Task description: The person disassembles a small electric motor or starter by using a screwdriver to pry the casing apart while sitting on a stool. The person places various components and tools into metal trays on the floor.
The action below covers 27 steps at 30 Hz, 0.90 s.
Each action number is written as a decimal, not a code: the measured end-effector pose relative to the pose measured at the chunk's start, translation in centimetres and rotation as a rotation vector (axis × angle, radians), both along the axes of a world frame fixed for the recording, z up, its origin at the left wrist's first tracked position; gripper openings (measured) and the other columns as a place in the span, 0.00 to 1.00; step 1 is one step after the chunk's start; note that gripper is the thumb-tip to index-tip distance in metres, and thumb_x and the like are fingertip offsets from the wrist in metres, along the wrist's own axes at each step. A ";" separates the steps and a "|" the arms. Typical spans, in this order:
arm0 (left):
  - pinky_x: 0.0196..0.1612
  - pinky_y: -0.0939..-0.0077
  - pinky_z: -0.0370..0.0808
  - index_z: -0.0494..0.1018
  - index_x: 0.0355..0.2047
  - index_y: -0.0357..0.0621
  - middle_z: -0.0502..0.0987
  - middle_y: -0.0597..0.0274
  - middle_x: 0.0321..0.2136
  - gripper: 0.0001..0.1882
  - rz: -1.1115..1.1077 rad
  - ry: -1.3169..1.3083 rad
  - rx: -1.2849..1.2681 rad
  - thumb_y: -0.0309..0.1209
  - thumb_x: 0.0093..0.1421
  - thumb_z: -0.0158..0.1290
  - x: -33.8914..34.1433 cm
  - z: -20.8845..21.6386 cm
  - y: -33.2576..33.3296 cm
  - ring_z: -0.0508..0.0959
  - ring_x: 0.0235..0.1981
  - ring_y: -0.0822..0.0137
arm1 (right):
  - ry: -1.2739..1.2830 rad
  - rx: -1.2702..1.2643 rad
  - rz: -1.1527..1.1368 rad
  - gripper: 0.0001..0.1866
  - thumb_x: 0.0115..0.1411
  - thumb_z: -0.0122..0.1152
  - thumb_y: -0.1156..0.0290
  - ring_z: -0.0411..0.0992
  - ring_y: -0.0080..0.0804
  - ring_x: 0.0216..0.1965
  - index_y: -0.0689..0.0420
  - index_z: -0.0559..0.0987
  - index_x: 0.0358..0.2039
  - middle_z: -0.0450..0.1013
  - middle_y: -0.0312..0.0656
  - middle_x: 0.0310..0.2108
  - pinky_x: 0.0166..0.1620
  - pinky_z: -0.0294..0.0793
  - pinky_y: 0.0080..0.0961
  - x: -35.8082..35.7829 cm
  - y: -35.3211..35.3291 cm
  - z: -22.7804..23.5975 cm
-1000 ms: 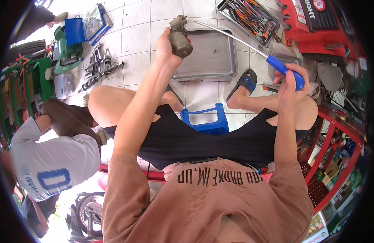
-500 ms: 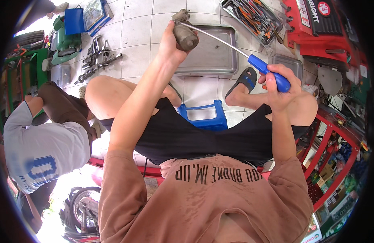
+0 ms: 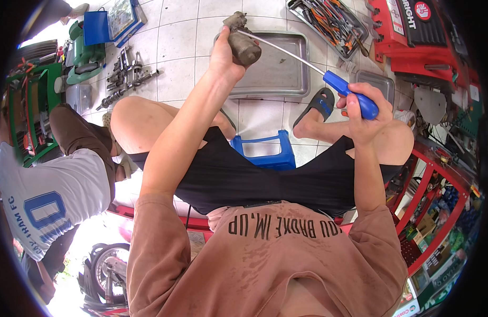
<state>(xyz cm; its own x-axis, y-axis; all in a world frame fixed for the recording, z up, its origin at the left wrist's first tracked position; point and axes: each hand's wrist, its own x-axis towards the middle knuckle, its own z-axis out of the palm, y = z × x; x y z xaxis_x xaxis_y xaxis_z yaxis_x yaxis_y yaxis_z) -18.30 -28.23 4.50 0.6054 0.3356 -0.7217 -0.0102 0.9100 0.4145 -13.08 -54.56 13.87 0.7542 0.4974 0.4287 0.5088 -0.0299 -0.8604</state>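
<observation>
My left hand [image 3: 226, 59] is wrapped round a grimy, grey-brown starter motor [image 3: 245, 48], a cylinder with a knobbly upper end. It is held up over a shallow metal tray [image 3: 275, 63] on the floor. In my right hand [image 3: 366, 108] is a long screwdriver [image 3: 336, 83] with a blue handle. Its thin steel shaft slants up to the left, and the tip meets the motor near its upper end. Whether the tip sits in a screw is too small to tell.
A tray of pliers and other hand tools [image 3: 331, 26] lies at the far right, beside a red tool cabinet [image 3: 413, 42]. Loose metal parts [image 3: 128, 74] lie on the tiles at left. A blue stool [image 3: 265, 153] stands between my legs. Another person [image 3: 59, 185] is at my left.
The person at left has leaned further left, with the shirt back turned. My hands, the starter motor and the screwdriver have hardly moved.
</observation>
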 end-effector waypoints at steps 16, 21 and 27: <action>0.41 0.58 0.78 0.63 0.47 0.34 0.71 0.47 0.38 0.25 -0.004 0.009 0.004 0.48 0.66 0.39 0.2 0.0 0.1 0.76 0.36 0.55 | -0.057 -0.047 0.003 0.07 0.47 0.59 0.83 0.75 0.26 0.19 0.66 0.78 0.30 0.75 0.45 0.22 0.23 0.72 0.17 0.2 0.1 -0.1; 0.43 0.58 0.78 0.62 0.47 0.33 0.71 0.46 0.38 0.25 -0.015 -0.005 0.000 0.47 0.66 0.39 0.2 -0.1 0.1 0.76 0.37 0.55 | -0.059 -0.042 -0.009 0.07 0.47 0.60 0.83 0.75 0.26 0.19 0.66 0.78 0.30 0.75 0.45 0.22 0.22 0.72 0.17 0.1 0.4 -0.1; 0.44 0.58 0.77 0.62 0.49 0.37 0.70 0.48 0.41 0.24 0.014 -0.009 0.031 0.47 0.66 0.40 0.0 0.5 -0.2 0.76 0.38 0.56 | -0.031 -0.043 -0.015 0.08 0.46 0.60 0.83 0.75 0.26 0.20 0.66 0.78 0.30 0.75 0.45 0.22 0.23 0.72 0.18 -0.1 0.7 0.0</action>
<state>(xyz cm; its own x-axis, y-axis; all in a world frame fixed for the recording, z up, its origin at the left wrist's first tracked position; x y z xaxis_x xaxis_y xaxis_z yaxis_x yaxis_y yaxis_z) -18.26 -28.40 4.99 0.6070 0.3663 -0.7052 -0.0266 0.8963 0.4427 -13.23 -53.88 13.90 0.7483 0.5046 0.4305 0.5347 -0.0749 -0.8417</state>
